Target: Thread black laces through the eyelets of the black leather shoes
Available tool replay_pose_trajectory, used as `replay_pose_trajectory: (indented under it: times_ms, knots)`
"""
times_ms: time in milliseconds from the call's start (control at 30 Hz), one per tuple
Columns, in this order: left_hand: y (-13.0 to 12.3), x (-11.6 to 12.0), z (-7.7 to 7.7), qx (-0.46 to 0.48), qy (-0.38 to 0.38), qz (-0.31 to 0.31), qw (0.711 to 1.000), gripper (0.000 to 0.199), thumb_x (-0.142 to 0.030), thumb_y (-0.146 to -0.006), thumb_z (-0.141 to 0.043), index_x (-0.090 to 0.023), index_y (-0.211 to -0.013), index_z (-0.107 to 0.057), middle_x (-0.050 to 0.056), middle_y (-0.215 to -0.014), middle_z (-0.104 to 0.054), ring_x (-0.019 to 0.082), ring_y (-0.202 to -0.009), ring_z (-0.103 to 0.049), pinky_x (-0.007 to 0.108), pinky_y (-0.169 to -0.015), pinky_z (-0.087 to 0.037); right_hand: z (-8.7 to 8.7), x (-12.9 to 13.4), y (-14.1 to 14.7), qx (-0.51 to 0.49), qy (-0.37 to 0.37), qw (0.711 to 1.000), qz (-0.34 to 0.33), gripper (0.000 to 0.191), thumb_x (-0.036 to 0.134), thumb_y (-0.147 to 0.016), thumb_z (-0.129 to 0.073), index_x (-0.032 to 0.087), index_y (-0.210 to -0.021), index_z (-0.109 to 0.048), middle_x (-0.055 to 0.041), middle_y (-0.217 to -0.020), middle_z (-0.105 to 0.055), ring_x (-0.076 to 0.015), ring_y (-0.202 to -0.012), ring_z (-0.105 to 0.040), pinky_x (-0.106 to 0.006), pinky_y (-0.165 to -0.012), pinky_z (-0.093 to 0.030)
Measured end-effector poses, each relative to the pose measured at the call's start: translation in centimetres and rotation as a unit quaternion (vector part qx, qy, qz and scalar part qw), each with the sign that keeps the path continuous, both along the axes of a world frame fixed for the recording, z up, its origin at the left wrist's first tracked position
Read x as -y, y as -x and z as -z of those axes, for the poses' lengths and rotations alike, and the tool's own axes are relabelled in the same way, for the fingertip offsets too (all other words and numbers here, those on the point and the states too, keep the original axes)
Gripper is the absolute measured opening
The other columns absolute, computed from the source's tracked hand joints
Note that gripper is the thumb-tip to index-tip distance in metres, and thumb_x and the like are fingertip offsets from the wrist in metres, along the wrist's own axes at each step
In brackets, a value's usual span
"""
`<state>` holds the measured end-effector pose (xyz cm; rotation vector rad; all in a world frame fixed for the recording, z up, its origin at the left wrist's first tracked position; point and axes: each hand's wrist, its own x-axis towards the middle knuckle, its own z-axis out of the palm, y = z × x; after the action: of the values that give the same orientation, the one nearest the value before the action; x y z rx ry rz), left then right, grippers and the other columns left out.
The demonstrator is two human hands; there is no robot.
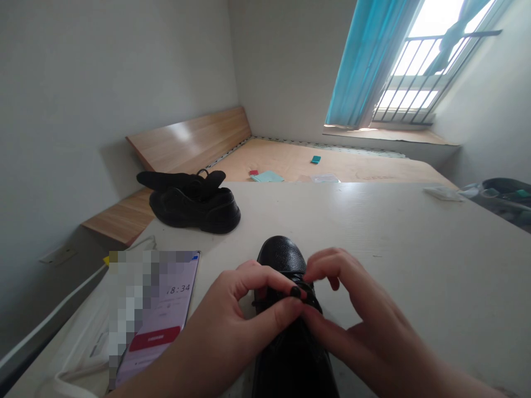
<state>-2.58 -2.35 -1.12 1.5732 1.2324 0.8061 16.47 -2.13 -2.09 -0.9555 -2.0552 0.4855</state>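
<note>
A black leather lace-up shoe lies in front of me, toe pointing away, its opening near the bottom edge. Over its lacing my left hand pinches a black shoelace between thumb and forefinger. From the other side my right hand bends in with its thumb against the left fingertips. Its forefinger rests by the lacing, and the lace passes between that finger and the thumb. The fingers partly cover the lace, so its exact path is hidden.
Another black shoe sits at the table's far left, an insole-like flat piece on top. A phone and a white cable lie left of my arm. A clear plastic packet is at the right edge. Beyond the white table is a bed.
</note>
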Motion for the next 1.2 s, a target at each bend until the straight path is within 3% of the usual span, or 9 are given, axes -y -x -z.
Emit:
replay_pose_trajectory:
  times_ms: [67,167,300,433,633,833,1000,1200]
  knots:
    - [0.0,0.0,-0.2,-0.007,-0.058,0.015,0.998,0.004,-0.026,-0.08,-0.069,-0.026,-0.081,-0.073,-0.003,-0.082,-0.071,0.017,-0.081,-0.062,0.03,-0.08,-0.047,0.2,-0.1,0.0,0.033,0.004,0.999,-0.01,0.024,0.009,-0.081,-0.061,0.023,-0.1,-0.055,-0.0034,-0.105,-0.059,-0.0173,-0.099,-0.052,-0.028,-0.084,-0.047]
    - [0.1,0.1,-0.2,-0.028,-0.198,0.036,0.979,0.016,-0.011,-0.079,-0.068,-0.026,-0.083,-0.072,-0.006,-0.081,-0.073,0.014,-0.083,-0.061,0.026,-0.08,-0.048,0.4,-0.2,0.1,0.049,0.025,0.998,-0.039,0.017,0.008,-0.082,-0.058,0.022,-0.091,-0.058,-0.0042,-0.11,-0.056,-0.0186,-0.105,-0.048,-0.029,-0.088,-0.045]
    - [0.4,0.1,0.2,-0.071,-0.406,0.057,0.909,0.02,-0.006,-0.082,-0.066,-0.022,-0.092,-0.072,-0.002,-0.091,-0.074,0.014,-0.08,-0.057,0.024,-0.074,-0.049,0.5,-0.3,0.5,-0.003,0.083,0.996,-0.027,0.018,0.004,-0.081,-0.056,0.022,-0.081,-0.053,-0.001,-0.096,-0.056,-0.0163,-0.094,-0.05,-0.028,-0.082,-0.044]
    - [0.7,0.3,0.5,-0.146,-0.502,0.05,0.851,0.016,-0.015,-0.092,-0.058,-0.019,-0.1,-0.071,0.002,-0.1,-0.073,0.015,-0.081,-0.053,0.028,-0.075,-0.048,0.8,-0.3,0.9,-0.049,0.111,0.992,-0.017,0.016,0.008,-0.083,-0.053,0.021,-0.076,-0.049,0.0003,-0.09,-0.054,-0.0151,-0.088,-0.051,-0.03,-0.082,-0.042]
    - [1.1,0.4,0.1,-0.231,-0.578,0.053,0.781,0.019,-0.015,-0.097,-0.051,-0.016,-0.099,-0.07,0.001,-0.103,-0.074,0.014,-0.077,-0.054,0.03,-0.069,-0.046,0.5,-0.4,1.1,-0.112,0.233,0.966,-0.015,0.005,0.019,-0.081,-0.057,0.022,-0.077,-0.057,-0.0041,-0.109,-0.052,-0.0189,-0.106,-0.053,-0.034,-0.094,-0.04]
    - [1.0,0.5,0.6,-0.225,-0.571,0.05,0.788,0.021,-0.013,-0.099,-0.048,-0.016,-0.093,-0.067,0.001,-0.106,-0.07,0.014,-0.081,-0.052,0.031,-0.074,-0.042,-0.5,-0.5,0.1,-0.16,0.37,0.913,-0.06,0.007,0.031,-0.08,-0.06,0.025,-0.083,-0.063,-0.0038,-0.126,-0.048,-0.0258,-0.127,-0.04,-0.041,-0.107,-0.032]
    - [0.9,0.5,0.6,-0.236,-0.579,0.033,0.78,0.02,-0.012,-0.097,-0.05,-0.018,-0.089,-0.067,-0.001,-0.089,-0.066,0.013,-0.076,-0.049,0.029,-0.07,-0.04,0.0,-0.9,0.0,-0.173,0.393,0.902,-0.046,0.025,0.046,-0.085,-0.061,0.023,-0.076,-0.064,-0.0044,-0.117,-0.052,-0.0244,-0.117,-0.047,-0.04,-0.106,-0.031]
    - [0.9,0.6,0.4,-0.238,-0.589,0.046,0.771,0.025,-0.013,-0.099,-0.045,-0.019,-0.086,-0.065,-0.002,-0.082,-0.066,0.013,-0.074,-0.049,0.029,-0.067,-0.039,-0.2,-0.9,-0.3,-0.166,0.417,0.891,-0.067,0.018,0.039,-0.079,-0.07,0.023,-0.075,-0.064,-0.004,-0.12,-0.051,-0.024,-0.12,-0.045,-0.036,-0.102,-0.033]
